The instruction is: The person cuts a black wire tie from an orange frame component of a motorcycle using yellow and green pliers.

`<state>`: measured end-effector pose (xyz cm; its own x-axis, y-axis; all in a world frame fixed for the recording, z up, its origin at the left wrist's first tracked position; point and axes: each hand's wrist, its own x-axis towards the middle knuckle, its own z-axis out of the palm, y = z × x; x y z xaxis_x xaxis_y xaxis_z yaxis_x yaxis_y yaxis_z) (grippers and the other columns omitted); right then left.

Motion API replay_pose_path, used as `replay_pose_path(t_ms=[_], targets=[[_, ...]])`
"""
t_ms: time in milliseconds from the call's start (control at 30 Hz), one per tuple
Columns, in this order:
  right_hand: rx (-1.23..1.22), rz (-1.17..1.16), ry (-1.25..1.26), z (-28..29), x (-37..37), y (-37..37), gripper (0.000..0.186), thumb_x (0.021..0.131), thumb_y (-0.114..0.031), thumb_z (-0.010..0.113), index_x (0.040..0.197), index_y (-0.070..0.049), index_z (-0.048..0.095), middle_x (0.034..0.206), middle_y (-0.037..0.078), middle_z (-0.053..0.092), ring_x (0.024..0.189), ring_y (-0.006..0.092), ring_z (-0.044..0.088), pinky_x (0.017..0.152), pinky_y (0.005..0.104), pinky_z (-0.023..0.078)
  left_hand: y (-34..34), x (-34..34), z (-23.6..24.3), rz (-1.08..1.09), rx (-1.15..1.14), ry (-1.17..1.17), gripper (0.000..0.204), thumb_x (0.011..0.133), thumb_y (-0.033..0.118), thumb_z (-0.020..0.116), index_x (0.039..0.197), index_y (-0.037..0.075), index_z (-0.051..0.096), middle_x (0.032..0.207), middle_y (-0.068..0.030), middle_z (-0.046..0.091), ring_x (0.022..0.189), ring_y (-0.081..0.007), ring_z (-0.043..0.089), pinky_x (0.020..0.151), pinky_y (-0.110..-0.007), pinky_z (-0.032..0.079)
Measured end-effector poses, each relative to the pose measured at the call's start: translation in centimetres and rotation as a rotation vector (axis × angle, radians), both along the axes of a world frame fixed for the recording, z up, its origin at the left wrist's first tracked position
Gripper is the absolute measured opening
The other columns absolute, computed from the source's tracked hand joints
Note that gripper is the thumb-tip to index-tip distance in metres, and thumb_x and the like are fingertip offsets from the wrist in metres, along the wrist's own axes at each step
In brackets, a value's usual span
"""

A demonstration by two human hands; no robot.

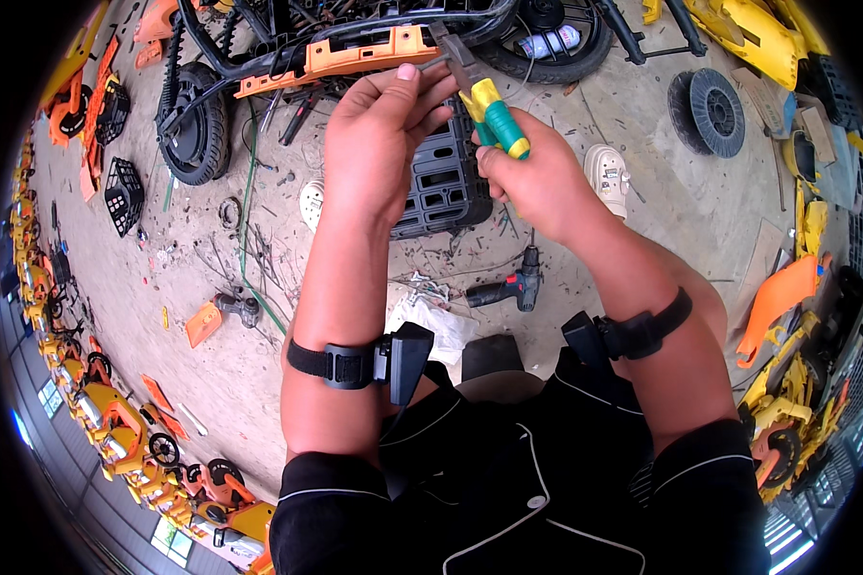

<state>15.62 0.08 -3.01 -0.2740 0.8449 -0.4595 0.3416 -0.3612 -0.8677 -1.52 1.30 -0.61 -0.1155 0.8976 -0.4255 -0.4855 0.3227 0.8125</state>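
— What do we hold?

— Our right hand [537,182] is closed round the yellow-and-green handles of the pliers [479,96]; our left hand [379,134] pinches a thin wire [431,63] at their nose, just above both fists.

— Around us?

— An orange panel [355,57] on the black frame [259,48] right behind (nearly touching), a black crate [441,192] beneath, a drill [508,287] on the floor.
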Motion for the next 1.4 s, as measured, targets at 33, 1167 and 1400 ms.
replay_pose_path(t_ms=[33, 1167, 1400], targets=[[0.012, -0.001, -0.003, 0.0, 0.0, 0.0, 0.027, 0.092, -0.012, 0.061, 0.116, 0.001, 0.057, 0.082, 0.004, 0.060, 0.063, 0.0098, 0.055, 0.058, 0.0266, 0.047, 0.0, 0.0, 0.0, 0.003, 0.002, 0.004, 0.021, 0.103, 0.016, 0.053, 0.108, -0.003, 0.058, 0.118, -0.0189, 0.068, 0.108, -0.0234, 0.068, 0.087, -0.031, 0.056], [-0.130, 0.117, 0.037, -0.6, 0.5, 0.0, 0.051, 0.086, -0.004, 0.060, 0.136, -0.002, 0.049, 0.113, 0.009, 0.064, 0.089, 0.0147, 0.062, 0.079, 0.0312, 0.053, -0.1, 0.7, -0.3, 0.026, -0.045, 0.224, 0.019, 0.101, 0.015, 0.058, 0.105, -0.003, 0.057, 0.109, -0.0142, 0.070, 0.102, -0.0171, 0.068, 0.083, -0.029, 0.054], [-0.095, 0.138, -0.061, 0.5, 0.2, -0.1, 0.057, 0.087, -0.006, 0.061, 0.142, -0.004, 0.045, 0.112, 0.008, 0.065, 0.094, 0.0160, 0.062, 0.083, 0.0316, 0.051, -0.1, 0.7, -0.4, 0.016, -0.044, 0.247, 0.019, 0.101, 0.016, 0.059, 0.104, -0.002, 0.058, 0.105, -0.0124, 0.071, 0.100, -0.0162, 0.068, 0.083, -0.029, 0.053]])
